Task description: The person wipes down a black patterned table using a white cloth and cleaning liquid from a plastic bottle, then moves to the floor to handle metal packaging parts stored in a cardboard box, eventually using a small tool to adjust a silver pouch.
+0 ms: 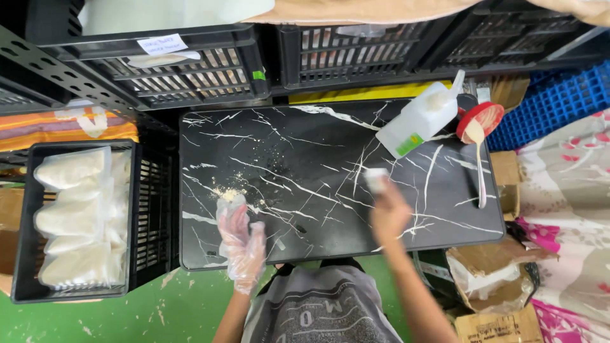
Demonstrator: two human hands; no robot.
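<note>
**Two hands working over one marbled tabletop**

One black crate point(25, 222) is sitting at far left, holding several white filled bags point(76, 216). The left hand point(241, 244), wearing a clear plastic glove, is lying released on the black tabletop point(318, 146) beside one patch of pale crumbs point(229, 190). The right hand point(387, 213) is grasping one small white object point(376, 179), blurred. Further right, one white plastic jug point(419, 121) is lying tilted, touching one red bowl point(481, 121) with one spoon point(478, 159).
</note>
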